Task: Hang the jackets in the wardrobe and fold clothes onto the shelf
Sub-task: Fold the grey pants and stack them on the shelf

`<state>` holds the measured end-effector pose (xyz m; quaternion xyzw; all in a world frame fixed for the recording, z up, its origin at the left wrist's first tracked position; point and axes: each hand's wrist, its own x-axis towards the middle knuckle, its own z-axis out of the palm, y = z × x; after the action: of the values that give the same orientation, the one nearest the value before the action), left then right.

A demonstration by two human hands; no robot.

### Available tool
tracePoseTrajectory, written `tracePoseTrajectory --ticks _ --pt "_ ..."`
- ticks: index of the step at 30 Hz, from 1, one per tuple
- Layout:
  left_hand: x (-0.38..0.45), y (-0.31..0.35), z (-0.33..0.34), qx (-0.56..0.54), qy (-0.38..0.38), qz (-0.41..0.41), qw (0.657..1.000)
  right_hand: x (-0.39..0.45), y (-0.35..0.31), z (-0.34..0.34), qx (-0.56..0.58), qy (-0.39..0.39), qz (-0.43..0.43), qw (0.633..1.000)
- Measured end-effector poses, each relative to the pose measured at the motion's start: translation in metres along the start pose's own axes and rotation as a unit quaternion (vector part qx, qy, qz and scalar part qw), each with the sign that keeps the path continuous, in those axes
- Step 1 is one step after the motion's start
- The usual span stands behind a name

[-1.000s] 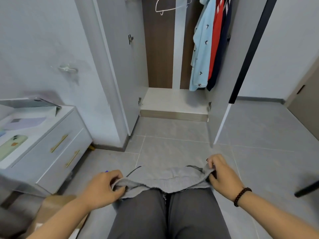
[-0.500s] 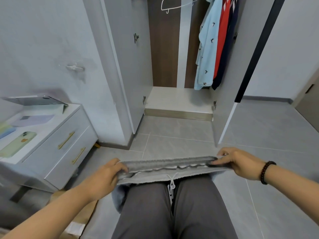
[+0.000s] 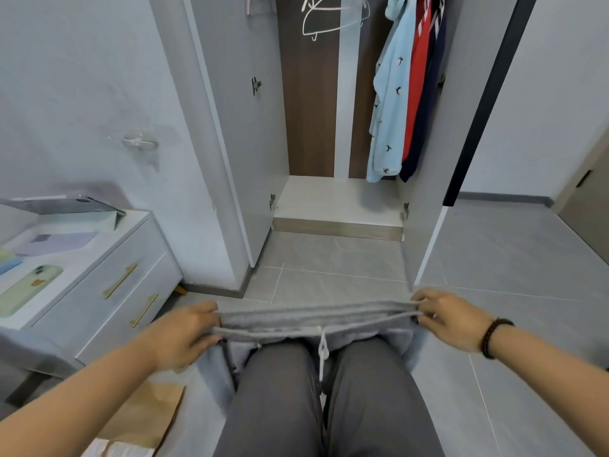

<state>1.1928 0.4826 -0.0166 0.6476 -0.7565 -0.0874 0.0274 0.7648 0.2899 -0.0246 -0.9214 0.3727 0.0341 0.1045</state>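
Grey drawstring trousers [image 3: 316, 321] are stretched flat by the waistband across my knees. My left hand [image 3: 183, 334] grips the left end of the waistband and my right hand [image 3: 451, 319] pinches the right end. A white drawstring hangs from the middle. The rest of the garment drops behind my legs, hidden. Ahead stands the open wardrobe [image 3: 336, 206] with a pale bottom shelf. A light blue jacket [image 3: 390, 103], a red one and a navy one hang at its right. White empty hangers [image 3: 329, 18] hang at the top.
A white drawer unit [image 3: 108, 275] with gold handles stands at my left, with phones and a tablet on top. A brown paper bag [image 3: 148, 420] lies on the floor by my left leg. Both wardrobe doors stand open. Grey tiled floor lies between me and the wardrobe.
The bunched waistband has been pulled out straight: my hands moved apart and slightly up, stretching it taut. The view tilted up a little toward the wardrobe.
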Motion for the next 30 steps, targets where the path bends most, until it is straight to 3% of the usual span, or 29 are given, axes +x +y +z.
tracePoseTrajectory --ticks 5,9,12,19,23,26,30 --pt "0.029 -0.008 -0.044 -0.086 0.150 -0.097 0.980 0.030 0.009 -0.060 0.082 0.159 0.098 0.979" --pt "0.064 -0.011 -0.078 -0.195 0.243 -0.245 0.918 0.059 -0.004 -0.115 0.189 0.298 0.151 0.923" --pt "0.095 -0.007 -0.116 -0.312 0.276 -0.277 0.866 0.085 -0.010 -0.161 0.230 0.343 0.184 0.892" --pt "0.154 0.014 -0.192 -0.490 0.317 -0.269 0.766 0.135 -0.037 -0.245 0.193 0.318 0.243 0.896" --pt "0.167 0.030 -0.213 -0.538 0.331 -0.264 0.729 0.153 -0.083 -0.273 0.215 0.319 0.174 0.907" --pt "0.168 0.039 -0.223 -0.560 0.329 -0.245 0.720 0.162 -0.125 -0.289 0.270 0.288 0.101 0.913" --pt "0.153 0.049 -0.234 -0.626 0.294 -0.156 0.705 0.172 -0.179 -0.295 0.325 0.222 0.024 0.919"
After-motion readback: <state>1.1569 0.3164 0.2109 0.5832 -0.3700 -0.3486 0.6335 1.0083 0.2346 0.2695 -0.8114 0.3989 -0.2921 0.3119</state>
